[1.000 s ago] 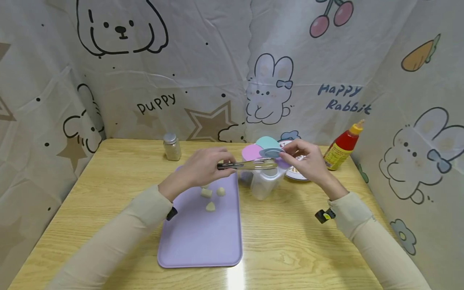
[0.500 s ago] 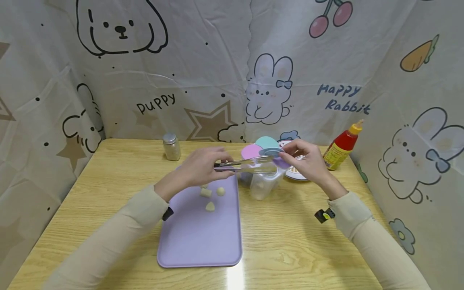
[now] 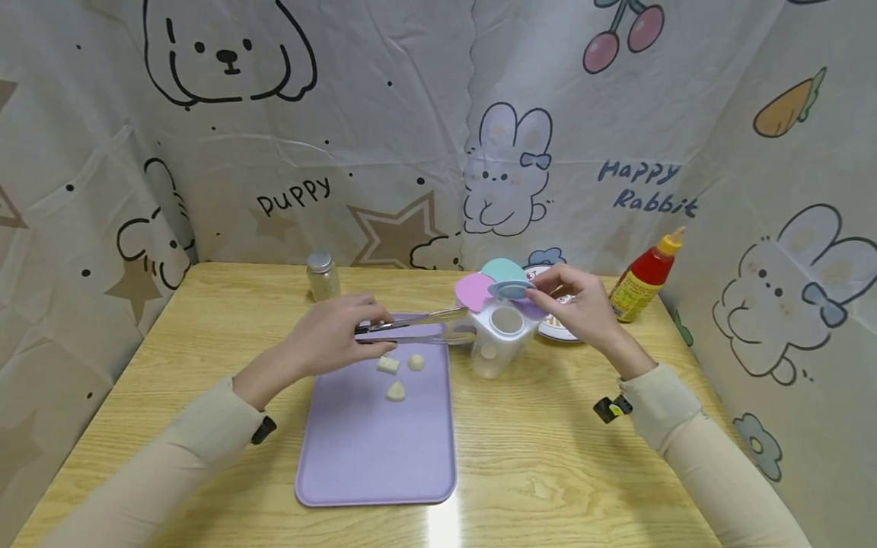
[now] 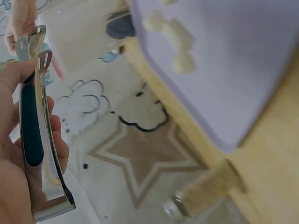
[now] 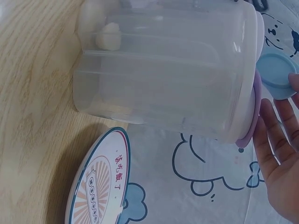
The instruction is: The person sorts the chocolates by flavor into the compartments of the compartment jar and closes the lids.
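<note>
My left hand [image 3: 366,329] grips metal tongs [image 3: 418,329] by their dark handle [image 4: 32,122]. The tong tips are parted and hover over the right edge of a purple tray [image 3: 373,449], just left of a clear plastic container [image 3: 499,346]. Three pale food pieces [image 3: 396,374] lie on the tray below the tongs. My right hand [image 3: 541,293] pinches the container's blue flip lid [image 3: 510,289] and holds it up. One pale piece [image 5: 110,37] lies inside the container [image 5: 168,79], near its bottom. Pink and teal lids [image 3: 488,280] sit on the container's far side.
A small shaker jar [image 3: 323,277] stands at the back of the wooden table [image 3: 548,472]. A red sauce bottle [image 3: 644,280] stands at the back right. A patterned plate [image 5: 100,186] lies behind the container. Printed cloth walls close in three sides.
My left hand drew the tongs back to the left, away from the container's opening, and the tong tips parted. The right hand kept the blue lid raised.
</note>
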Demonstrator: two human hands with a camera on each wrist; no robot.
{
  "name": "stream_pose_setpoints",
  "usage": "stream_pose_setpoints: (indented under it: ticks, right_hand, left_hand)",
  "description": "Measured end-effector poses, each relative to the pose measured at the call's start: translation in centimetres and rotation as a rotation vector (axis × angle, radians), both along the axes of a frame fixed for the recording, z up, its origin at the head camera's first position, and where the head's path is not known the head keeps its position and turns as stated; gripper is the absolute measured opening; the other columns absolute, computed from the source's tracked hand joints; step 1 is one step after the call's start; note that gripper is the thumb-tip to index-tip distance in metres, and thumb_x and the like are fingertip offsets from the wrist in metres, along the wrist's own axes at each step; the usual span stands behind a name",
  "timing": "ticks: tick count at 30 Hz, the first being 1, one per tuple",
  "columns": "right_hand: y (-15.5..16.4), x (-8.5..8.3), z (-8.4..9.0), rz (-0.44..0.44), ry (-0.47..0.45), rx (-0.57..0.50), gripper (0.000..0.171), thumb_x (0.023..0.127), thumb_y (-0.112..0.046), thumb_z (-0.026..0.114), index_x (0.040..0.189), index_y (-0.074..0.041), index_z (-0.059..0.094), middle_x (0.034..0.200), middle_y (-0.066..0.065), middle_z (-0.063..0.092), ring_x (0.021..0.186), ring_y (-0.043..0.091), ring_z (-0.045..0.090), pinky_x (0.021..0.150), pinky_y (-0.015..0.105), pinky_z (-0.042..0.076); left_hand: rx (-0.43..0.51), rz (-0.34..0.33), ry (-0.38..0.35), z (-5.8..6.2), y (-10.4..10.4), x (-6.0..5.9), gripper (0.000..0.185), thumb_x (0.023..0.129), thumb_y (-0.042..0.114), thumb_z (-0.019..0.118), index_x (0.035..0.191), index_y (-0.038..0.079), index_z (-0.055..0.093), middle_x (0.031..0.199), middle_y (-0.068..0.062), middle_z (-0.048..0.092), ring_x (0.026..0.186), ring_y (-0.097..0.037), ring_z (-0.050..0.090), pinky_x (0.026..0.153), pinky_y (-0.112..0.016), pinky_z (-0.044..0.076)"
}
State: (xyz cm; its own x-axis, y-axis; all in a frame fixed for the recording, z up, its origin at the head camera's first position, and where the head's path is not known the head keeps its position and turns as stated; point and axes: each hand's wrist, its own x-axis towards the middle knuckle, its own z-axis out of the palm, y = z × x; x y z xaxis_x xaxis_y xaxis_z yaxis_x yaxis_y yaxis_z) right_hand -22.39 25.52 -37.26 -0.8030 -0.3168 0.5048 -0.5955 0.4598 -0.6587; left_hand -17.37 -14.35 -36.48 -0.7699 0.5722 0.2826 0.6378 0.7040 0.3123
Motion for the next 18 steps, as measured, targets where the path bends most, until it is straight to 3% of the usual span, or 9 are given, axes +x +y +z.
stream_pose_setpoints:
  ticks: [12, 18]
  right_hand:
    - [-0.1, 0.2, 0.3, 0.001, -0.005, 0.004, 0.014, 0.089, 0.005, 0.079, 0.101, -0.001, 0.074, 0.096, 0.012, 0.074, 0.082, -0.001, 0.065, 0.074, 0.016, 0.056]
    - [-0.1, 0.2, 0.3, -0.003, -0.009, 0.011, 0.014, 0.089, 0.004, 0.079, 0.101, -0.001, 0.074, 0.096, 0.015, 0.074, 0.081, -0.001, 0.065, 0.074, 0.016, 0.056]
  left_hand:
    - [-0.079, 0.072, -0.134, -4.4, -5.2, 2.7, 0.026, 0.086, 0.036, 0.086, 0.104, 0.019, 0.079, 0.085, 0.007, 0.062, 0.069, -0.003, 0.045, 0.06, -0.021, 0.037]
    - [-0.078, 0.089, -0.199, -6.3, -6.7, 3.7, 0.024, 0.087, 0.035, 0.086, 0.104, 0.02, 0.079, 0.091, 0.008, 0.065, 0.072, -0.003, 0.047, 0.064, -0.021, 0.039]
